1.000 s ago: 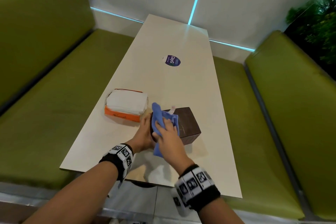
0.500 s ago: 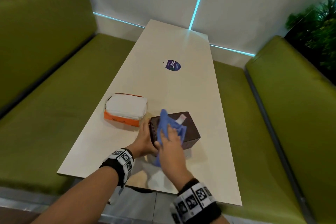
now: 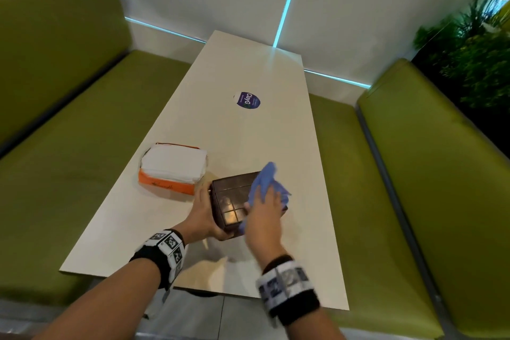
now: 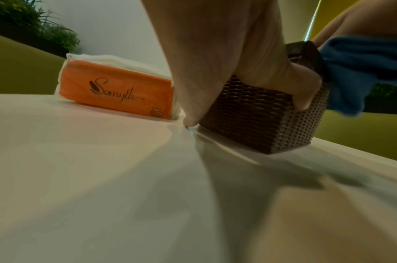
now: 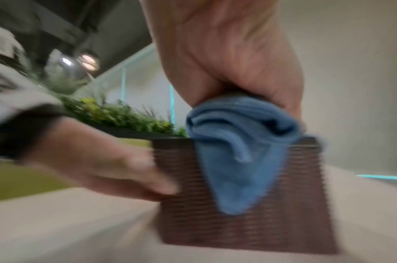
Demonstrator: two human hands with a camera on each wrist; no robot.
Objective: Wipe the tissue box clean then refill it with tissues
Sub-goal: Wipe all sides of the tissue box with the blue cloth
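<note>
A dark brown woven tissue box (image 3: 231, 201) (image 4: 256, 122) (image 5: 245, 204) stands on the white table (image 3: 193, 146), near its front edge. My left hand (image 3: 204, 212) (image 4: 227, 71) (image 5: 116, 169) grips the box's left side, thumb and fingers curled round its corner. My right hand (image 3: 265, 218) (image 5: 229, 58) holds a bunched blue cloth (image 3: 266, 183) (image 4: 359, 71) (image 5: 240, 147) and presses it on the right part of the box's top. An orange pack of white tissues (image 3: 172, 168) (image 4: 116, 89) lies on the table just left of the box.
Green padded benches (image 3: 69, 132) (image 3: 441, 174) run along both long sides of the table. A round purple sticker (image 3: 247, 100) sits mid-table. A plant (image 3: 474, 50) stands at the back right. The far end of the table meets a white wall.
My right hand has swept the blue cloth from the box's left side across to the right of its top. The box's glossy top now shows. My left hand still holds the box.
</note>
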